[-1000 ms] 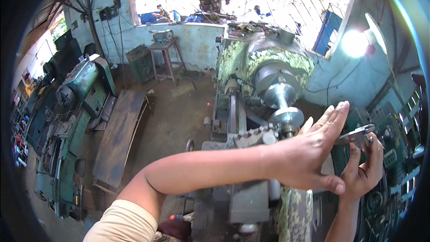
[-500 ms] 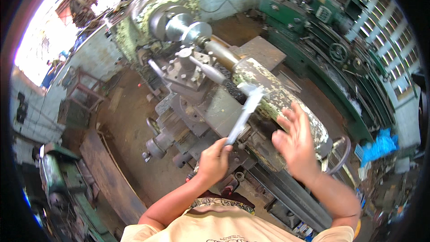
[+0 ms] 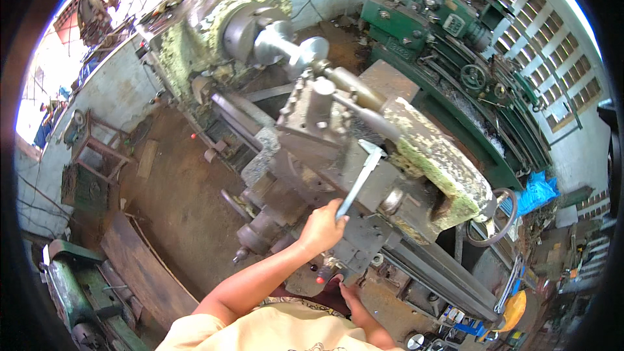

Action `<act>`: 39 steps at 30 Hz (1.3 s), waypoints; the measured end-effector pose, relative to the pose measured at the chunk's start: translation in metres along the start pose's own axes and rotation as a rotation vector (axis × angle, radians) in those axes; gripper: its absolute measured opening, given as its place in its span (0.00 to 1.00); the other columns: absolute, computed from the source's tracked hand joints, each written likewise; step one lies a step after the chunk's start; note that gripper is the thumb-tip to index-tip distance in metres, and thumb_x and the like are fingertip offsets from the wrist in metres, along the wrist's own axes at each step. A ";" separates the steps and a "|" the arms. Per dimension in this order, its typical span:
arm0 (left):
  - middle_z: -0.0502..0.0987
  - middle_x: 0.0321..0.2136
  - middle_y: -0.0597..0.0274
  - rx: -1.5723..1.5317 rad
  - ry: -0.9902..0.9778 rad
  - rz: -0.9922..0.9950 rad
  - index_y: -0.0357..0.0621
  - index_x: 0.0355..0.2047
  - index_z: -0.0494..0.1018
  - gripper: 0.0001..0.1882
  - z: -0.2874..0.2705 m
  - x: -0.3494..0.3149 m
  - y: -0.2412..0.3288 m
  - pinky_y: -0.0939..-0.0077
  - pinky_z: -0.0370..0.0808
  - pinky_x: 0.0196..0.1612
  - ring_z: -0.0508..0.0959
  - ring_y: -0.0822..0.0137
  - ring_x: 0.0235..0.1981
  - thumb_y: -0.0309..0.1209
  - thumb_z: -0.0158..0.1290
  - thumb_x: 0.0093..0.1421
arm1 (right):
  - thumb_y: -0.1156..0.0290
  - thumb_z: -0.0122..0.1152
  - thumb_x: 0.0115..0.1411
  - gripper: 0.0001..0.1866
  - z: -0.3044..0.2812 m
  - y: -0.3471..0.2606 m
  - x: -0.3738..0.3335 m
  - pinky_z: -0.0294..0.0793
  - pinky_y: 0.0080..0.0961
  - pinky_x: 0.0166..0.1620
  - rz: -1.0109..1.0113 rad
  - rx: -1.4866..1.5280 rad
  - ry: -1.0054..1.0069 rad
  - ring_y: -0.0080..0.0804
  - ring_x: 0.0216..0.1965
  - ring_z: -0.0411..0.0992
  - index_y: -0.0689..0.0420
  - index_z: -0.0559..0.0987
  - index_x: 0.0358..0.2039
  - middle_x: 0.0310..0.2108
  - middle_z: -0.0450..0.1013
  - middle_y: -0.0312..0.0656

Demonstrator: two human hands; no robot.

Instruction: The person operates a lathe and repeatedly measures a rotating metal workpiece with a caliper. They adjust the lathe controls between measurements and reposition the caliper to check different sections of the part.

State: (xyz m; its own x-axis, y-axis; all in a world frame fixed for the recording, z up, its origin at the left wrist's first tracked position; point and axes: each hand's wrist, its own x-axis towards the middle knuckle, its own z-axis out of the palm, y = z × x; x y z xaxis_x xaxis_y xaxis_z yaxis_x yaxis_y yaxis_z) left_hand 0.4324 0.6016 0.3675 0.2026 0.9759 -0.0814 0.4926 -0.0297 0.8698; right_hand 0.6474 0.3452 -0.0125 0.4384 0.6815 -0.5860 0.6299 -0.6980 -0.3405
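My left hand (image 3: 323,227) is closed around the lower end of a silver vernier caliper (image 3: 359,183). Its jaws point up and away from me, over the lathe carriage. Low by my waist is my right hand (image 3: 350,294), beside a lever with a red knob (image 3: 320,280); its fingers are mostly hidden, so I cannot tell whether it grips anything. Past the caliper stands the tool post (image 3: 320,105) with its handle. A shiny turned metal workpiece (image 3: 278,44) with a wide disc sits between the chuck (image 3: 242,34) and the tailstock (image 3: 442,156).
A green lathe (image 3: 448,58) stands at the far right beneath a slatted wall. The tailstock handwheel (image 3: 492,218) juts out at right, near a blue plastic bag (image 3: 538,190). On the left are a wooden plank (image 3: 146,270), a metal stand (image 3: 104,146) and a green machine (image 3: 88,286).
My right hand has dropped from beside the tailstock to near my waist. The tool post and carriage have shifted away from the chuck, toward the tailstock. My left hand keeps the caliper.
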 end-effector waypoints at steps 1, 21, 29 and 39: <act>0.80 0.36 0.35 -0.016 -0.060 -0.008 0.33 0.55 0.70 0.25 -0.007 -0.004 -0.001 0.54 0.78 0.45 0.82 0.38 0.41 0.34 0.59 0.62 | 0.53 0.70 0.54 0.54 0.023 -0.007 0.005 0.55 0.42 0.72 -0.023 -0.113 0.058 0.63 0.70 0.55 0.63 0.51 0.72 0.71 0.50 0.68; 0.80 0.29 0.41 -0.105 0.203 -0.849 0.20 0.62 0.45 0.42 -0.146 0.018 -0.269 0.63 0.78 0.16 0.82 0.57 0.19 0.39 0.56 0.62 | 0.67 0.67 0.64 0.38 -0.041 -0.248 -0.151 0.71 0.28 0.61 -0.282 0.780 -0.722 0.34 0.59 0.72 0.71 0.61 0.67 0.61 0.70 0.54; 0.74 0.21 0.51 -0.461 -0.097 -1.048 0.30 0.43 0.65 0.15 -0.199 0.064 -0.350 0.67 0.70 0.13 0.74 0.62 0.13 0.27 0.52 0.59 | 0.71 0.69 0.62 0.53 -0.050 -0.382 -0.202 0.63 0.32 0.68 -0.153 1.166 -0.404 0.41 0.66 0.64 0.71 0.40 0.73 0.69 0.57 0.59; 0.66 0.17 0.66 -0.584 -0.323 -1.243 0.45 0.29 0.70 0.08 -0.215 0.091 -0.405 0.75 0.62 0.14 0.64 0.71 0.12 0.33 0.53 0.63 | 0.55 0.83 0.45 0.61 -0.005 -0.440 -0.211 0.69 0.34 0.61 0.084 1.039 0.192 0.43 0.58 0.71 0.72 0.55 0.68 0.58 0.69 0.60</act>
State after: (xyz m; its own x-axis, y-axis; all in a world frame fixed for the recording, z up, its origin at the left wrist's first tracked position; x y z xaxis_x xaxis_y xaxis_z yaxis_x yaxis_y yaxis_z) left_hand 0.0693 0.7488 0.1124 0.1229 0.2041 -0.9712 0.0898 0.9723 0.2157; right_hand 0.2806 0.5098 0.2649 0.6060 0.5822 -0.5421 -0.2249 -0.5283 -0.8188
